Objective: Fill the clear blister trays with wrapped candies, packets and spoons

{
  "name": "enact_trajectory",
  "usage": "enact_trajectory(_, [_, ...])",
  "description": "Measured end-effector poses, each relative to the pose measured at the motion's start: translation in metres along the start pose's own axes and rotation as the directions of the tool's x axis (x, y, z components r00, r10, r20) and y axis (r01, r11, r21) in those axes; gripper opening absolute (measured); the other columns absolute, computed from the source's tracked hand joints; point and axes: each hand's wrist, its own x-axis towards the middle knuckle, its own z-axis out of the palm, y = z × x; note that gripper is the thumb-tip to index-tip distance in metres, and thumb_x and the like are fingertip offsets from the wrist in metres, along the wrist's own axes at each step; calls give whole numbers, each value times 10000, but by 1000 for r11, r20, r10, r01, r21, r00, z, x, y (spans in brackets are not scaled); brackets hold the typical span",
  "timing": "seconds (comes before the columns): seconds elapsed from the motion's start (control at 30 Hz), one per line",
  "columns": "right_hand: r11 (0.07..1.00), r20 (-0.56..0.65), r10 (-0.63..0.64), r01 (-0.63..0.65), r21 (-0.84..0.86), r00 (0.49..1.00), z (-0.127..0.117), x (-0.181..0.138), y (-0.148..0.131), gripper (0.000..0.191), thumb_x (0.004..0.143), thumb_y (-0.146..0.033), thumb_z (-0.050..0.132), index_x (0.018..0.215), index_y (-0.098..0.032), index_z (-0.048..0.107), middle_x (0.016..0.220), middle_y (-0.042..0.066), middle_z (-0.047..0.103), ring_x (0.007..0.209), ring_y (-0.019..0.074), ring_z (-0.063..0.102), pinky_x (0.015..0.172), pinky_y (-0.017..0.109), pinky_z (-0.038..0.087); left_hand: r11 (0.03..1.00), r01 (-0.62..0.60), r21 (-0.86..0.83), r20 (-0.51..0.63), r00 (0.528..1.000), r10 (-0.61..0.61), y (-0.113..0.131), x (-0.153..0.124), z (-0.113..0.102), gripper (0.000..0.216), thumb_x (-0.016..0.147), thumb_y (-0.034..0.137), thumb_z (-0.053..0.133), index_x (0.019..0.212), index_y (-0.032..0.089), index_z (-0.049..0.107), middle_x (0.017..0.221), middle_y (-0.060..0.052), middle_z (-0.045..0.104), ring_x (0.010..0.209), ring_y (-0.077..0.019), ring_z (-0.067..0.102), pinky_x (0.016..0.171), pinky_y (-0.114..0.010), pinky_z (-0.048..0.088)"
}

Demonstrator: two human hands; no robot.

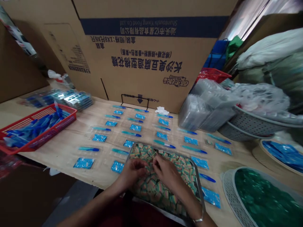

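Striped candies [163,197] fill the metal tray [198,179] before you, your left hand [133,171] and right hand [167,173] over them, fingers curled, can't tell if pinching any, pens [88,149] and blue packets [84,163] rowed around on the table [56,157].

Both the left hand [133,171] and the right hand [167,170] look bare, forearms too. A slim, silvery bracelet [199,219] circles the right wrist. From here I make out dark red clothing [110,209], deeply shadowed, its cut unclear.
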Motion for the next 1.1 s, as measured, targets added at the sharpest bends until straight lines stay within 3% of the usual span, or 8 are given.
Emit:
enact_trajectory(0.17, [884,108,47,-92,458,993,-8,-15,-1,82,818,-240,522,797,-189,583,713,-15,578,680,135,539,609,224,389,999,-10,33,61,998,8,7,-1,5,183,568,266,711,686,128,690,582,8,624,517,-97,498,515,-207,366])
enact_trajectory(0.4, [886,-13,112,-94,455,994,8,-15,-6,69,788,-200,520,742,-184,569,673,-16,566,630,129,531,578,221,398,1000,-20,-7,137,990,20,13,-6,9,263,592,307,744,783,130,706,724,-31,689,637,-136,566,614,-232,417])
enact_trajectory(0.47, [931,-23,80,-66,360,997,4,-10,1,91,810,-198,502,758,-187,576,679,-10,576,640,139,543,587,229,406,1000,-26,10,95,995,25,8,-6,8,257,566,280,755,770,133,701,691,-22,676,613,-129,552,579,-224,398])
enact_trajectory(0.63, [978,-144,-9,-21,-208,990,-17,21,29,159,833,-147,467,806,-191,618,844,43,584,746,169,562,667,268,415,1000,-7,-8,8,1000,7,2,-2,6,243,539,242,742,753,147,676,643,9,642,592,-116,540,553,-213,383])
enact_trajectory(0.77, [952,-102,-34,1,-305,994,-26,32,33,143,796,-112,496,749,-194,603,837,41,561,731,168,554,653,267,414,1000,-6,-5,-7,1000,6,4,-1,5,208,526,237,743,690,140,658,617,16,624,575,-106,524,561,-212,384])
enact_trajectory(0.87, [999,-110,5,-9,-32,994,-24,21,23,109,778,-133,511,706,-193,567,734,14,549,676,154,540,618,255,409,999,-15,-45,0,1000,15,8,0,5,211,537,258,754,681,140,653,611,15,624,567,-107,526,570,-217,395])
enact_trajectory(0.97, [904,49,80,-93,417,996,-15,4,9,85,773,-250,562,718,-186,554,654,-14,550,611,132,528,564,231,406,997,-37,-61,22,999,39,11,2,7,246,543,287,777,696,135,659,627,-1,641,571,-114,542,579,-222,408])
enact_trajectory(1.1, [798,58,162,-165,580,985,0,-8,1,152,731,-316,606,687,-177,561,624,-22,560,584,120,514,544,224,391,997,-26,-68,48,998,29,14,3,9,296,540,342,800,709,131,678,643,-10,648,572,-112,544,568,-220,411])
